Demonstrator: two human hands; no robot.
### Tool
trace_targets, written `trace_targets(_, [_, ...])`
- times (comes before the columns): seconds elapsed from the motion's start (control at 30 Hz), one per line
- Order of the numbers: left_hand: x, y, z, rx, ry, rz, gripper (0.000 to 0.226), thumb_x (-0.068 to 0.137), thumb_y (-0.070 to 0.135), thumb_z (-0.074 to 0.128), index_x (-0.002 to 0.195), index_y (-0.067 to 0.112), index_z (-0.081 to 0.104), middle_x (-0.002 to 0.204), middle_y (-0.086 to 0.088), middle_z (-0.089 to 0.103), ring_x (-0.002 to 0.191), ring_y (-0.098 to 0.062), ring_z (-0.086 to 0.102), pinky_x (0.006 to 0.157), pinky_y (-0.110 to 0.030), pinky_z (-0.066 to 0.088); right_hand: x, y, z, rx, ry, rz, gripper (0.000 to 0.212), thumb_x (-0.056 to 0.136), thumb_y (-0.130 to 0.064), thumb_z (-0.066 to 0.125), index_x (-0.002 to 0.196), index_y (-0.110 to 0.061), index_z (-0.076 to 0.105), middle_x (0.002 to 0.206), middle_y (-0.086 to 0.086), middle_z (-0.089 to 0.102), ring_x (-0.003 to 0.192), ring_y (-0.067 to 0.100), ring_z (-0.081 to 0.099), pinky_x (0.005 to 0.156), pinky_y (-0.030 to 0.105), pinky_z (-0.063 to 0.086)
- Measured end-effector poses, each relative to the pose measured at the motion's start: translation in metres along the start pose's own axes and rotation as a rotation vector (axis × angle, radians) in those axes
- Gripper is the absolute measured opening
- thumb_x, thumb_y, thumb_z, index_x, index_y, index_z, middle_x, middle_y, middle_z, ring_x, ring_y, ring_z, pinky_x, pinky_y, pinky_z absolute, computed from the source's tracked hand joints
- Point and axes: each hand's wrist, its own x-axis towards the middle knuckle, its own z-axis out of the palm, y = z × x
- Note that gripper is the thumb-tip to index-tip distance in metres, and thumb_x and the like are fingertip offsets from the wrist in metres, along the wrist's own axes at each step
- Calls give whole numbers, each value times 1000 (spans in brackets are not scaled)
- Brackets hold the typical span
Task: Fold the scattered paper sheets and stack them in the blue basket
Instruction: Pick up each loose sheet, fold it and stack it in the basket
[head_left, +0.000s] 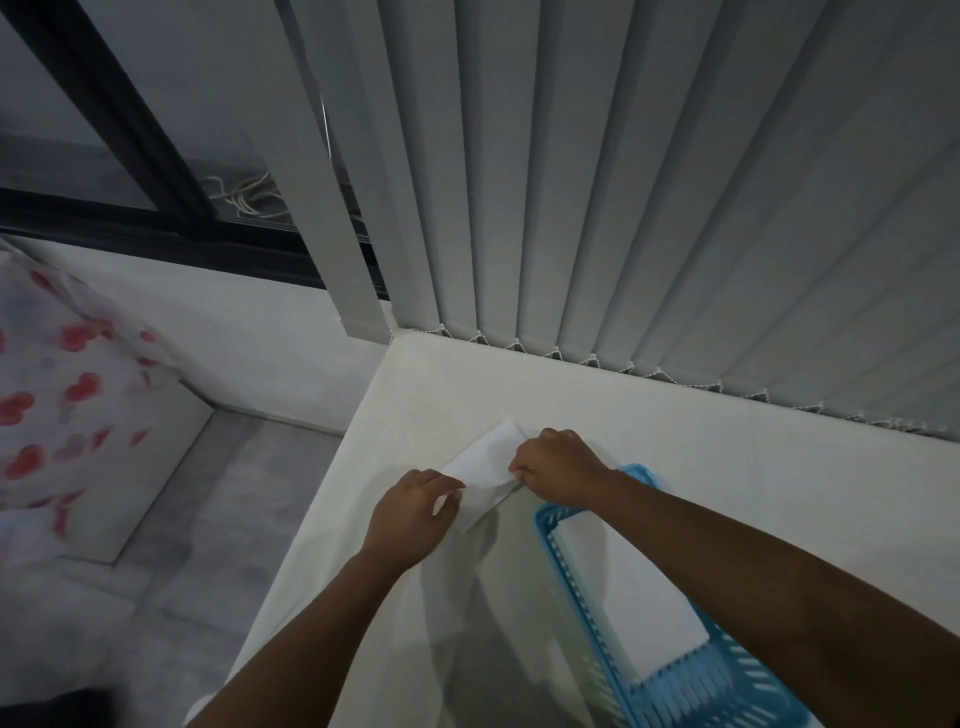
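A white paper sheet (485, 467), partly folded, lies on the white table (727, 457) near its left edge. My left hand (415, 512) pinches the sheet's near left corner. My right hand (561, 467) is closed on its right edge, knuckles up. The blue basket (558, 561) stands just to the right of the sheet, under my right forearm. White folded paper (628, 597) lies flat inside it. My arm hides the basket's far right side.
Grey vertical blinds (623, 208) hang along the table's back edge. To the left the table drops off to a grey floor (182, 545). A white cloth with red spots (57, 415) lies at the far left, below a dark-framed window (130, 130).
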Motion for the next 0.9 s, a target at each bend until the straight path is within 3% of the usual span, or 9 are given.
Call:
trace_targets(0.1, [6, 2, -2, -17, -21, -27, 48, 89, 54, 32, 103, 28, 70, 106, 13, 70, 98, -14, 59, 80, -25, 46, 0, 0, 4, -56, -67, 18, 38, 97, -37, 34, 123, -33, 62, 134, -3, 56, 116, 27, 48, 99, 39, 35])
trace_targets(0.2, [17, -2, 6, -48, -78, -111, 42, 95, 49, 36, 108, 25, 69, 111, 8, 69, 104, -16, 57, 87, -28, 45, 2, 1, 8, -56, -102, 49, 40, 98, -38, 33, 130, -35, 56, 147, -2, 43, 127, 27, 42, 106, 41, 30])
trace_targets(0.3, [30, -4, 16, -42, -141, -208, 34, 97, 37, 42, 119, 21, 61, 121, 0, 62, 112, -20, 54, 95, -33, 46, 1, 0, 8, -72, -103, 71, 40, 98, -37, 33, 130, -36, 56, 146, -2, 44, 128, 25, 41, 108, 42, 27])
trace_targets(0.4, [42, 6, 21, -45, -161, -300, 34, 94, 32, 47, 126, 20, 53, 125, -2, 56, 112, -23, 56, 93, -37, 50, -2, -2, 7, -99, -77, 121, 40, 97, -35, 33, 127, -32, 59, 138, 0, 52, 124, 25, 44, 106, 42, 28])
trace_targets(0.53, [58, 17, 24, -118, -178, -405, 36, 91, 39, 50, 123, 23, 53, 118, -1, 63, 106, -23, 62, 90, -33, 49, -10, -1, 5, -2, 75, 170, 41, 95, -33, 37, 134, -31, 52, 140, -2, 52, 124, 23, 46, 107, 39, 29])
trace_targets(0.63, [68, 24, 17, -110, -242, -435, 20, 89, 41, 50, 93, 24, 60, 97, -1, 68, 93, -24, 64, 82, -31, 50, -25, -1, 1, 129, 189, 240, 40, 96, -32, 40, 134, -30, 52, 144, -4, 49, 128, 21, 43, 107, 35, 28])
trace_targets(0.73, [73, 37, 7, -153, -222, -398, 17, 88, 30, 52, 74, 22, 51, 78, 0, 61, 83, -26, 61, 71, -29, 47, -45, -4, 2, 239, 301, 283, 36, 96, -29, 43, 129, -28, 58, 139, -4, 53, 124, 20, 46, 103, 34, 33])
trace_targets(0.9, [70, 73, -19, -465, -91, -454, 11, 84, 18, 62, 90, 12, 54, 85, 0, 58, 79, -22, 55, 63, -27, 39, -73, -19, 7, 476, 552, 369, 28, 94, -27, 51, 118, -23, 65, 122, -6, 63, 112, 18, 53, 96, 32, 41])
